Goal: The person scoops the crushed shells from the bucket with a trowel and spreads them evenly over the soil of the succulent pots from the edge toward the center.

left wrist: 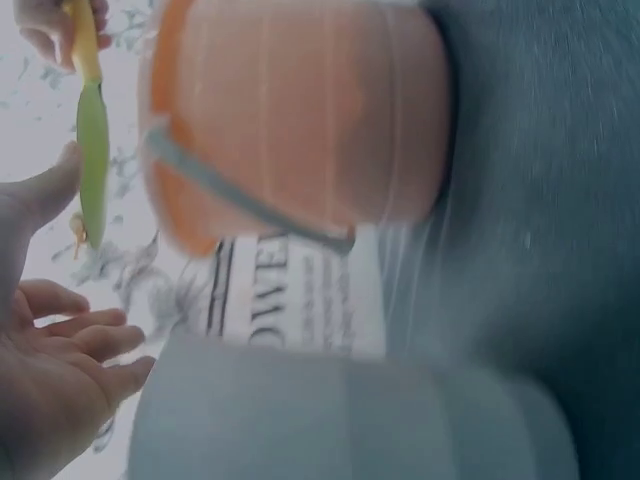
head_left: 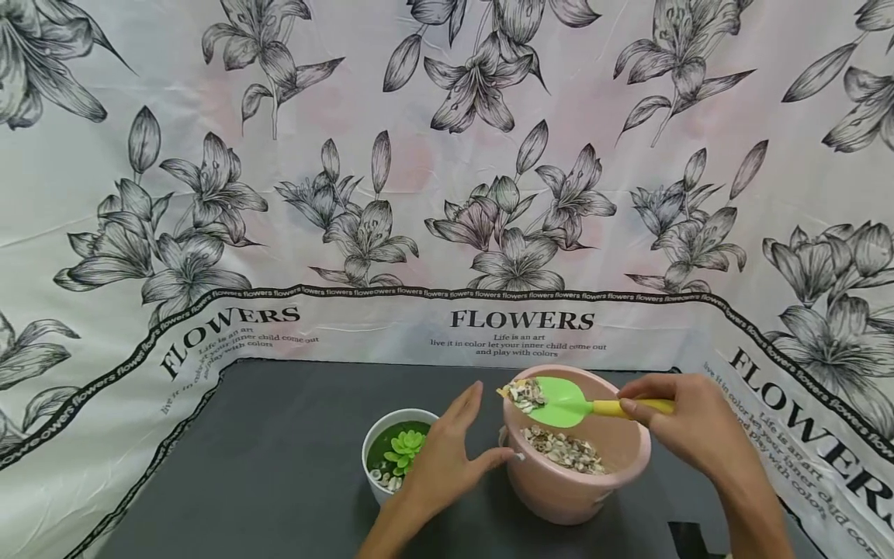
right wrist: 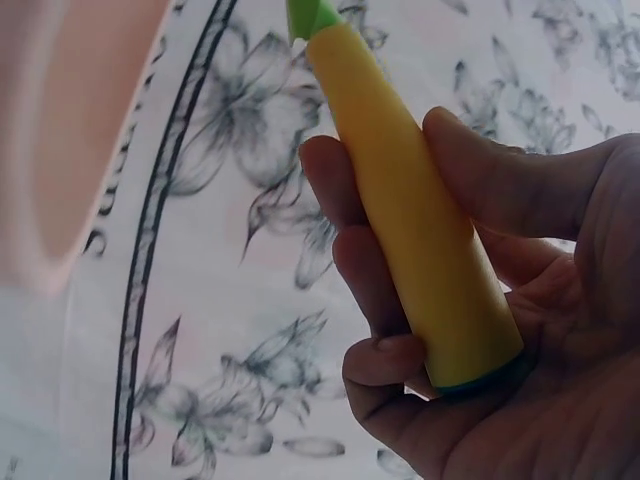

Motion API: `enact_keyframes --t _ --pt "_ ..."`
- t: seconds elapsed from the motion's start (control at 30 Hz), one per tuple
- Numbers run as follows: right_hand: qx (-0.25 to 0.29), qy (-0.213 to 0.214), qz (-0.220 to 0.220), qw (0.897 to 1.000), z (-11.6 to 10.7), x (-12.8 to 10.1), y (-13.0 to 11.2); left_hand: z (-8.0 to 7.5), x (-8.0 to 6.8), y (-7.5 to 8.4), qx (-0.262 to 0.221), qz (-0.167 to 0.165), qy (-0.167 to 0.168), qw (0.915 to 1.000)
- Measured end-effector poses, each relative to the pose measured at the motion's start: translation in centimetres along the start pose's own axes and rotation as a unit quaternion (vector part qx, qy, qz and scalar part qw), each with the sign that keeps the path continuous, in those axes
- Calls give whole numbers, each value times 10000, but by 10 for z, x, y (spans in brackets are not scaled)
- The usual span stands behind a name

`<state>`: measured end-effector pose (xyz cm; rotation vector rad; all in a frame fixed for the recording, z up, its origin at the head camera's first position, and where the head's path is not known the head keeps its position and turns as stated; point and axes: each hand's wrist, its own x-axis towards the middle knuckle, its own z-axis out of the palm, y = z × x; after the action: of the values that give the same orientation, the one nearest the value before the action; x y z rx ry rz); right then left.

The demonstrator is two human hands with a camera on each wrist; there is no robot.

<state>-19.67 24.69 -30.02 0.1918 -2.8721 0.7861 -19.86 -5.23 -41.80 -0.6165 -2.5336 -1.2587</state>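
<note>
My right hand (head_left: 691, 423) grips the yellow handle of a small garden trowel (head_left: 566, 402), its fingers and thumb wrapped round it in the right wrist view. The green blade is over the pink bucket (head_left: 632, 473) and carries a heap of pale shell-like chips (head_left: 525, 394). More chips (head_left: 567, 450) lie inside the bucket. My left hand (head_left: 447, 458) is held up between the bucket and a white pot (head_left: 373, 442), fingers spread and holding nothing. The pot contains a green succulent (head_left: 405, 450) and pale pebbles, and my left hand partly covers it.
A dark grey table top (head_left: 265, 458) lies under both containers. Behind and at the sides hangs a white cloth (head_left: 377, 326) printed with flowers and lettering. A small black piece (head_left: 687, 539) lies near the front right. A grey handle (left wrist: 245, 195) hangs on the bucket's side.
</note>
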Motion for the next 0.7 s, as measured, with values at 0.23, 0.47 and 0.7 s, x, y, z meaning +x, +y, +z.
enact_keyframes --t 0.23,0.47,0.7 --pt "461 -132 -247 9985 15 3 -27 -37 -19 -17 313 -141 102 9994" --pt "747 -188 -774 9940 33 8 -48 -60 -33 -39 325 -513 356 9975" --pt "1079 -559 -707 9901 46 8 -59 -73 -50 -56 174 -860 158 9960"
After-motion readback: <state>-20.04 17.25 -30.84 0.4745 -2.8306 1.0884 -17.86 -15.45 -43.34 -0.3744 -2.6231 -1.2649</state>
